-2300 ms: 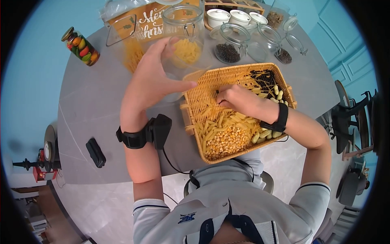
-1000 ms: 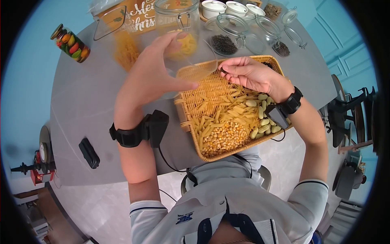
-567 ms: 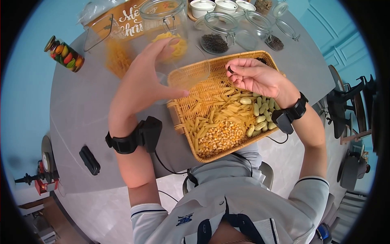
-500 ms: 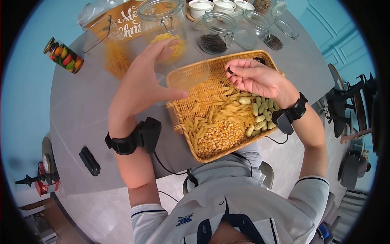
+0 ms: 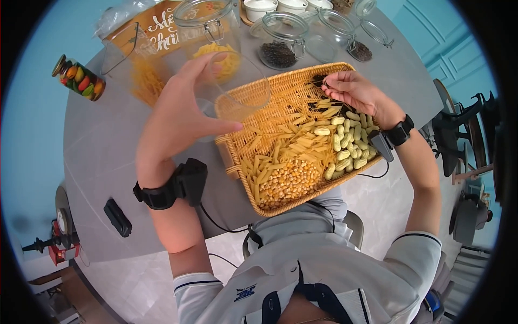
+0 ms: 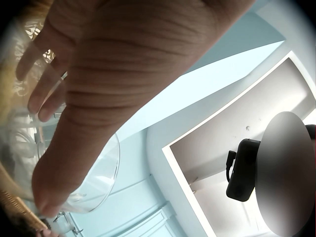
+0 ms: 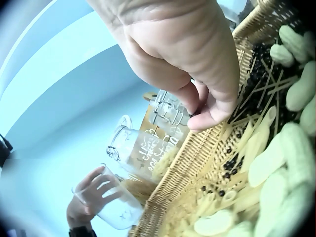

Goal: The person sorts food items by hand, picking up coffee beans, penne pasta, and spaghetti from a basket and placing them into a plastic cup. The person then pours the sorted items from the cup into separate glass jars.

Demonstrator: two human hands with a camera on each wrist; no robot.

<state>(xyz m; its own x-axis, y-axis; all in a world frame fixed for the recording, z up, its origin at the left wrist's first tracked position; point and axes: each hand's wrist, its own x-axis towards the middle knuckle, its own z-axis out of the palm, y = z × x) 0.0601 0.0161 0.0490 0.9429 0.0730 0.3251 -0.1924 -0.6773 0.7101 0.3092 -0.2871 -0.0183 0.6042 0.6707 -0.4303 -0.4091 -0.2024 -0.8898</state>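
My left hand (image 5: 186,105) curves around a clear, wide-mouthed plastic or glass cup (image 5: 245,86), held tilted at the wicker basket's (image 5: 229,162) left back corner. No food shows inside the cup (image 7: 118,205). Over the back right of the basket, my right hand (image 5: 359,92) pinches a small dark bean (image 7: 194,115) between thumb and fingertips. Below those fingertips lie black beans (image 7: 256,69) with thin spaghetti sticks across them. Penne (image 5: 302,143), corn kernels (image 5: 291,181) and peanuts in shells (image 5: 348,146) fill the front and right of the basket.
Behind the basket stand a clip-top jar of yellow pasta (image 5: 218,59), an open jar of dark beans (image 5: 278,54) and white lidded pots (image 5: 291,6). Spaghetti (image 5: 145,81) stands left of the pasta jar. A jar of colourful peppers (image 5: 79,78) and a black case (image 5: 117,217) sit further left.
My right hand rose out of the basket with a dark bean and moved right, over the black beans. The left hand keeps holding the cup; the head view shifted slightly.
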